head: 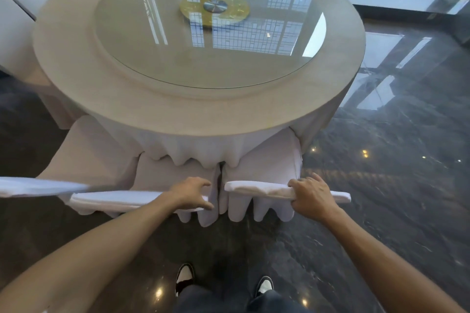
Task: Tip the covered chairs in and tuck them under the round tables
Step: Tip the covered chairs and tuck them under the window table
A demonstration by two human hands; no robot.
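Two white-covered chairs sit side by side, lower centre, seats under the round table (157, 109). Left hand (189, 192) fingers curled over the left chair (122, 201) top; right hand (311, 193) grips the right chair (256, 189) top.

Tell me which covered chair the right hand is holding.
The right hand grips the backrest top of the rightmost chair. The left hand holds the chair beside it; a third chair further left is untouched.

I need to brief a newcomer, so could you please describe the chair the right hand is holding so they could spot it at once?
Start at the round table with the glass turntable. Two white-covered chairs stand side by side at its near edge. It is the right-hand chair, whose top rail the right hand grips; open dark floor, not another chair, lies beyond it.
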